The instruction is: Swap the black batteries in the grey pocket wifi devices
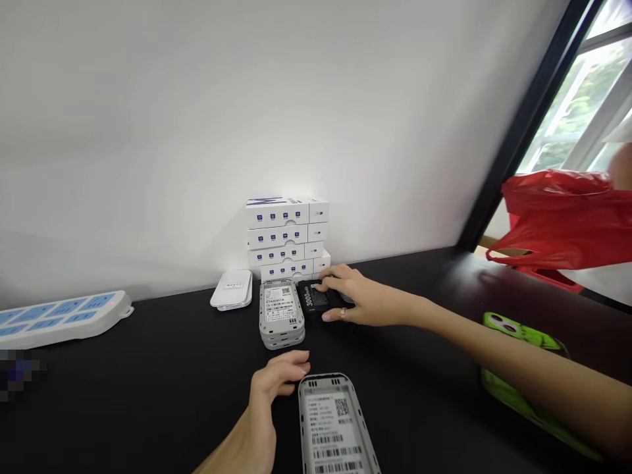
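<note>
Right hand [322,303] reaches forward, spread at the black battery [320,298]; left hand [274,390] rests loosely curled.

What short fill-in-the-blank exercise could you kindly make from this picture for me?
The right hand has its fingers at a flat black battery printed with the number ____ before "mAh". As seen in the picture, the open grey plastic shell nearest the camera lies to the ____ of the left hand. The long white plastic power strip has socket faces coloured ____. The crinkled plastic bag at the picture's right edge is ____.

Missing words: 3000; right; blue; red.
</note>
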Demonstrator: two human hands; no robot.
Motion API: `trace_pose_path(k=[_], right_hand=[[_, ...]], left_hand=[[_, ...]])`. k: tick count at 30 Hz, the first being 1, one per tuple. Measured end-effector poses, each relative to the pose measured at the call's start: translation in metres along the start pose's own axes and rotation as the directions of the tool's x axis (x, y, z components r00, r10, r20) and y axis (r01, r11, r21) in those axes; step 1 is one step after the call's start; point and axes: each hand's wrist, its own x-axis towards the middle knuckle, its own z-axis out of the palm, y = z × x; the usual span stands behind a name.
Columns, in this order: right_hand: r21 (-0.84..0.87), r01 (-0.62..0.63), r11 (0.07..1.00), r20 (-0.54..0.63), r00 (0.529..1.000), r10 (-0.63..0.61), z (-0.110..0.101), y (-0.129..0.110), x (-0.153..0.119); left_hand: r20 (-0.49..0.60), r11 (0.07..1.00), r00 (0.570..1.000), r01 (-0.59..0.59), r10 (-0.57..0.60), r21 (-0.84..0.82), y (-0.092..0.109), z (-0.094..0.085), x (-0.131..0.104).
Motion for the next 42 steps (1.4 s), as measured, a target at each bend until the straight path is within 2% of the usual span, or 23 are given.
trace_pose_path(k=[4,8,11,14,15,19,21,24,26,28,30,33,37,40,42], right_hand=[[0.025,-0.053,0.998,-0.034,0.998,0.054,0.000,-0.001,-0.001],[0.009,-0.077,0.997,-0.113,0.991,0.077,0.001,-0.004,-0.005],[-0.032,-0.092,0.995,-0.202,0.976,0.084,-0.001,-0.012,-0.020],[-0.008,-0.051,0.999,-0.245,0.968,0.047,-0.002,-0.033,-0.044],[0.013,-0.015,1.000,-0.224,0.974,0.018,0.000,-0.043,-0.052],[0.080,0.099,0.992,0.028,0.994,-0.101,0.015,-0.076,-0.069],[0.127,0.059,0.990,0.097,0.993,-0.072,0.021,-0.083,-0.069],[0.174,-0.035,0.984,0.151,0.989,0.009,0.021,-0.083,-0.067],[0.118,0.011,0.993,0.181,0.983,-0.033,0.018,-0.083,-0.069],[-0.056,0.162,0.985,0.159,0.976,-0.151,0.018,-0.082,-0.072],[-0.295,0.317,0.901,0.093,0.948,-0.303,0.024,-0.082,-0.075],[-0.538,0.358,0.763,-0.045,0.892,-0.450,0.041,-0.082,-0.077],[-0.598,0.302,0.743,-0.139,0.873,-0.467,0.058,-0.082,-0.077],[-0.542,0.317,0.778,-0.090,0.899,-0.429,0.057,-0.083,-0.074],[-0.417,0.345,0.841,-0.002,0.925,-0.380,0.046,-0.083,-0.071]], left_hand=[[0.002,0.999,1.000,-0.026,0.026,-0.031,0.003,0.000,-0.003],[-0.038,0.993,0.998,0.047,-0.052,-0.106,0.008,0.001,-0.002],[-0.097,0.991,0.992,0.069,-0.080,-0.119,0.007,0.002,-0.002],[-0.145,0.993,0.988,0.040,-0.055,-0.109,0.003,0.006,-0.003],[-0.160,0.994,0.986,0.029,-0.045,-0.105,0.002,0.007,-0.003],[-0.211,0.997,0.976,0.035,-0.048,-0.069,0.001,0.010,-0.004],[-0.207,0.998,0.977,0.048,-0.057,-0.047,0.002,0.009,-0.004],[-0.157,1.000,0.987,0.009,-0.013,-0.021,0.004,0.007,-0.004],[-0.126,1.000,0.992,-0.011,0.010,-0.011,0.003,0.007,-0.005],[-0.126,1.000,0.992,-0.013,0.012,-0.009,-0.001,0.008,-0.004],[-0.146,1.000,0.989,-0.015,0.012,-0.017,-0.004,0.010,-0.004],[-0.138,0.999,0.990,-0.002,-0.003,-0.039,-0.003,0.010,-0.003],[-0.104,0.998,0.994,0.014,-0.019,-0.055,0.005,0.005,-0.004],[-0.090,0.999,0.996,-0.003,-0.002,-0.046,0.010,0.004,-0.004],[-0.086,0.999,0.996,-0.005,0.002,-0.032,0.012,0.004,-0.004]])
